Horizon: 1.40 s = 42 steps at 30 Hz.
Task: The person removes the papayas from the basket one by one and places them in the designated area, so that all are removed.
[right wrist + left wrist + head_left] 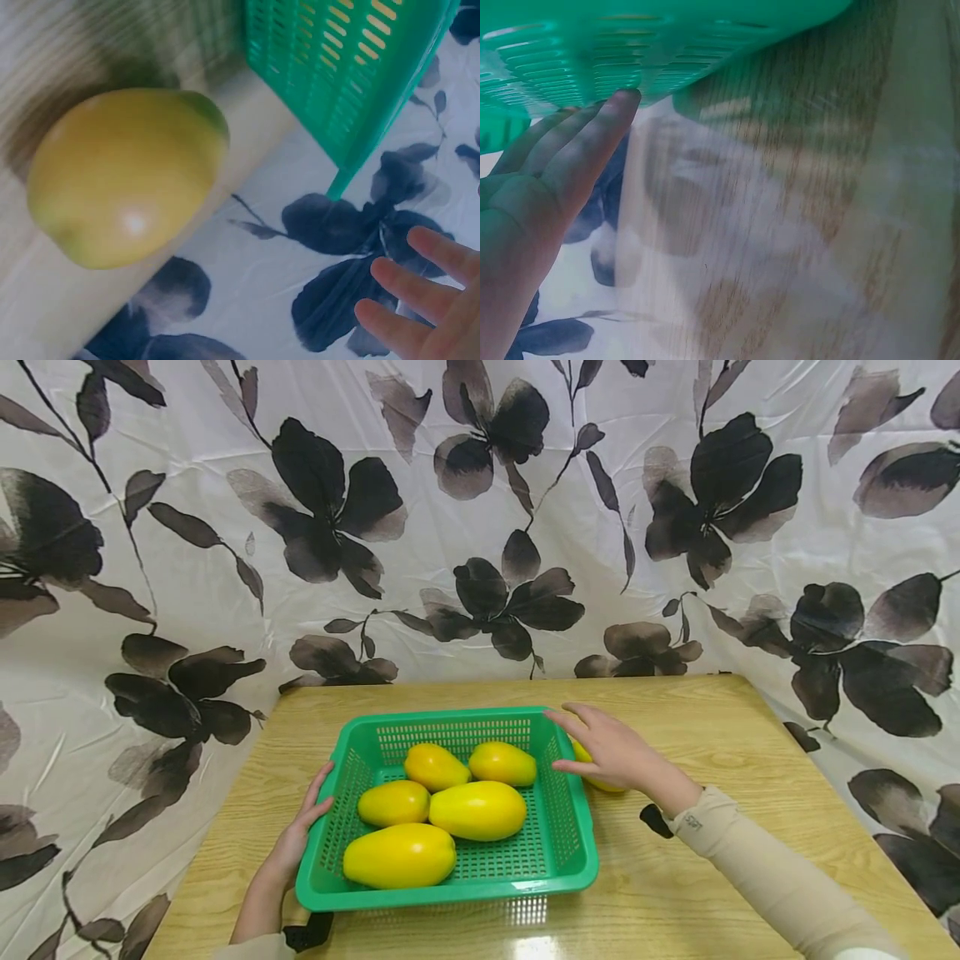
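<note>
A green plastic basket [558, 887] with slotted walls holds several yellow papayas [480, 811]. Along the basket's left side lies my left hand [288, 843], its thumb near the rim and its fingers extended. In the left wrist view, those straight fingers [592, 142] reach up to the slotted outer wall. My right hand [611, 750] hovers at the basket's right rim with fingers spread and nothing in them. Another yellow papaya [127, 176] lies on the table outside the basket, partly hidden beneath the right hand in the head view.
The wood-grain table [697, 727] carries the basket. Behind and beside it hangs a white cloth [420, 643] with dark printed flowers. A dark band [656, 820] shows at the right wrist, and another band [309, 933] at the left.
</note>
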Available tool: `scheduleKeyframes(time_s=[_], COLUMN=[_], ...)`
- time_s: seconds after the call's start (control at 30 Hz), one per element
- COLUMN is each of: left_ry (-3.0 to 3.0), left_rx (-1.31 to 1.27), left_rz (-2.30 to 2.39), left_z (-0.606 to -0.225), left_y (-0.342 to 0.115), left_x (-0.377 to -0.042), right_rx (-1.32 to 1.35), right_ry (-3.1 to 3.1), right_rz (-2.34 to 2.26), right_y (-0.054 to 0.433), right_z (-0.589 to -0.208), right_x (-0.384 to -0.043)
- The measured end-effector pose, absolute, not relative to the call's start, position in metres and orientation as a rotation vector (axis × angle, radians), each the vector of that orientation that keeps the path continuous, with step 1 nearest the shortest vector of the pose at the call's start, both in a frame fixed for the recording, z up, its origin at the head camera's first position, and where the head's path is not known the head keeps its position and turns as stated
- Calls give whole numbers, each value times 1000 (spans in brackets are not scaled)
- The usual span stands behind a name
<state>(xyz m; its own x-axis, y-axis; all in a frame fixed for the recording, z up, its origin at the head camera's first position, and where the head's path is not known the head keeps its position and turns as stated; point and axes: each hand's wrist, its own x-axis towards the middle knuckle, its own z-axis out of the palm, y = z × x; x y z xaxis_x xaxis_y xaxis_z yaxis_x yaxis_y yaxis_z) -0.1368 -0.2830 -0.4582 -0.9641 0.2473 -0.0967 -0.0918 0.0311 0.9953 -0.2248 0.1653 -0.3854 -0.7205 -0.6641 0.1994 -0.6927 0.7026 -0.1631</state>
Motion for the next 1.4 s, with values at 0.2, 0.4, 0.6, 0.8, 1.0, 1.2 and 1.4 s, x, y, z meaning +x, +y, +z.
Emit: scheduleKeyframes(time_s=[0.2, 0.4, 0.6, 0.8, 1.0, 1.2, 1.4], left_ry=[2063, 2068, 2074, 2089, 2070, 2059, 2067], left_rx=[166, 170, 169, 157, 147, 141, 138], left_rz=[2023, 2023, 2018, 2006, 2019, 2027, 2018], left_z=[-459, -458, -458, -458, -458, -458, -458], left_y=[-283, -283, -283, -283, -283, -282, -282], left_x=[-137, -137, -138, -139, -138, -138, -138], right_rx=[1199, 1247, 1289, 1343, 1390, 1401, 1434], right_ry=[-2750, -2720, -2690, -2678, -2671, -2695, -2696], right_rz=[272, 211, 168, 93, 121, 81, 67], right_y=[157, 148, 139, 125, 109, 99, 94], right_z=[-381, -376, -370, -363, -357, -358, -361], right_x=[-227, -228, -229, -228, -227, -224, -221])
